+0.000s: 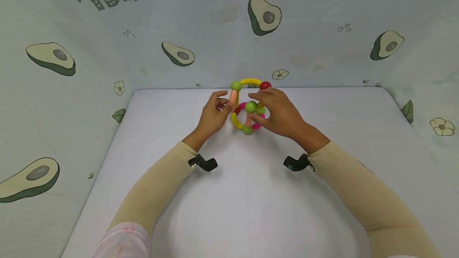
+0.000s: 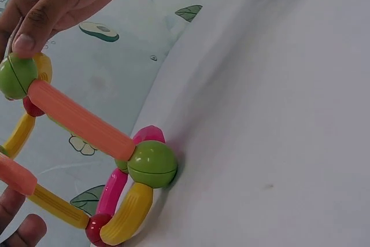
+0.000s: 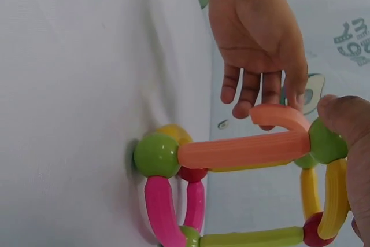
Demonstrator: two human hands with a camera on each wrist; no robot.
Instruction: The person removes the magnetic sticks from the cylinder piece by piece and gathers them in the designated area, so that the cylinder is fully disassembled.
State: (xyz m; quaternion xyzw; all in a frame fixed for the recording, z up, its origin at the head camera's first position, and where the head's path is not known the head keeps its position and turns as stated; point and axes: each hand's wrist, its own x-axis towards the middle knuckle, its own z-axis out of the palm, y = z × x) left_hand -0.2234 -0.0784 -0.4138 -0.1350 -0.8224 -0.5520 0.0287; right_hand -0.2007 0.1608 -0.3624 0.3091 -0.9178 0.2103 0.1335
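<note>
A toy frame of coloured rods and balls stands upright near the table's far edge. My left hand [image 1: 211,118] pinches a curved orange rod [image 3: 280,114], whose one end lies at a green ball [image 1: 236,86] of the upper ring; the other end is free. With thumb and fingers my right hand [image 1: 283,112] holds another upper green ball [image 2: 16,76]. Below that ball a straight orange rod [image 2: 81,118] runs down to a green ball [image 2: 152,163] at the base. Pink rods [image 3: 163,209], yellow rods and red balls make up other parts of the frame.
White cloth covers the table [image 1: 236,202]. Behind it hangs a backdrop [image 1: 215,23] printed with avocados and flowers. A black device [image 1: 203,163] is worn at the left wrist and a similar black device [image 1: 297,163] at the right.
</note>
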